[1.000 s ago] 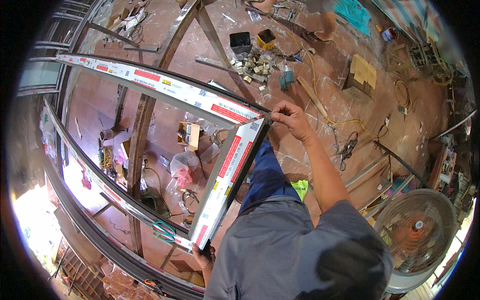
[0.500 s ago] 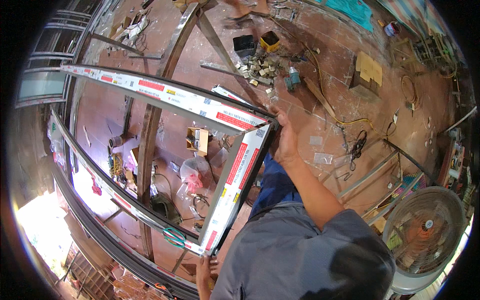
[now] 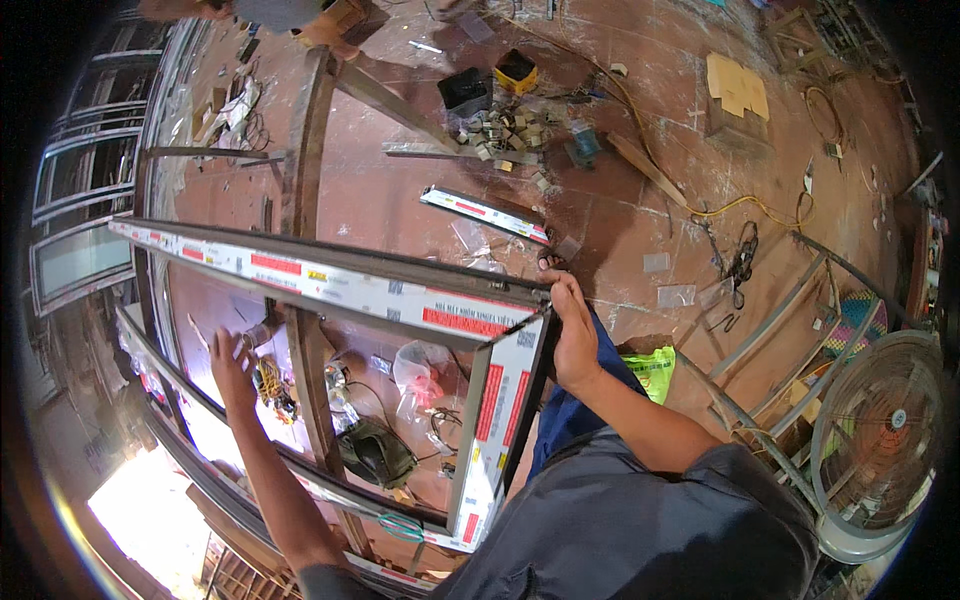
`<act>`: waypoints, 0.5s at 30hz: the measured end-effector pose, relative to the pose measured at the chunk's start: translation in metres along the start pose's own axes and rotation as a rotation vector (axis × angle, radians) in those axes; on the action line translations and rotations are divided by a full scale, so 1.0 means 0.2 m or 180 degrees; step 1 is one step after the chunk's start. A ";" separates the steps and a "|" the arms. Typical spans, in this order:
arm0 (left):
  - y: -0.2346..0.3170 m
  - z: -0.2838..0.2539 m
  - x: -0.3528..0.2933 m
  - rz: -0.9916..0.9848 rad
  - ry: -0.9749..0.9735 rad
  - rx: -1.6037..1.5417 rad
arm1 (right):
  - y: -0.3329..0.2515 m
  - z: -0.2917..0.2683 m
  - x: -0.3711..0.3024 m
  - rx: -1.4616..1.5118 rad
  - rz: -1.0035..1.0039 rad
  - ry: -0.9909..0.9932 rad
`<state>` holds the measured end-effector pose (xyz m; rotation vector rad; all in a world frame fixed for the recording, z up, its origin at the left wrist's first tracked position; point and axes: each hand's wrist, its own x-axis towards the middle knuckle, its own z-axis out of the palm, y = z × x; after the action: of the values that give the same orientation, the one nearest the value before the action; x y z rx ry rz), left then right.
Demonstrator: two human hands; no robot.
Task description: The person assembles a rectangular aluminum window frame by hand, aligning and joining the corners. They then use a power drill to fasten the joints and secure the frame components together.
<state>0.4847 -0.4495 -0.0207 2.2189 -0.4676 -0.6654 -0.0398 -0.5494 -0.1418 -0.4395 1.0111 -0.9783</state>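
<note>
A large rectangular metal frame (image 3: 345,290), dark with white and red protective film, lies across wooden supports in front of me. My right hand (image 3: 572,335) is closed on its near right corner, with the fingers wrapped over the dark outer edge. My left hand (image 3: 232,360) is stretched out above the frame's left side, fingers apart and holding nothing. Turquoise-handled scissors (image 3: 400,527) rest on the frame's lower bar by the near corner. A short film-covered profile piece (image 3: 485,213) lies beyond the frame, near my foot.
Wooden beams (image 3: 305,190) stand under and behind the frame. A heap of small metal blocks (image 3: 500,133) lies beside a black bin (image 3: 464,92) and a yellow bin (image 3: 515,70). A fan (image 3: 880,440) stands right. Another person (image 3: 290,15) is at the far left.
My left hand has left the near lower corner and reached forward over the frame's left side. My right hand stays on its corner. The view has shifted, and another person shows at the top.
</note>
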 end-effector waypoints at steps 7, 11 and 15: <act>0.23 0.35 0.89 -0.0383 -0.0427 -0.1548 | 0.07 -0.07 -0.01 -0.0436 -0.0234 -0.0034; 0.24 0.34 1.07 -0.0611 -0.0422 -0.1285 | 0.06 -0.02 -0.03 0.0314 -0.0359 -0.0476; 0.19 0.27 1.14 -0.0640 -0.0618 -0.1177 | 0.05 0.02 -0.05 0.0959 0.0090 -0.0442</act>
<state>0.6307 -0.6219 -0.0956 1.8724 -0.1958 -0.9944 -0.0325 -0.5368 -0.1422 -0.2381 0.7283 -1.0403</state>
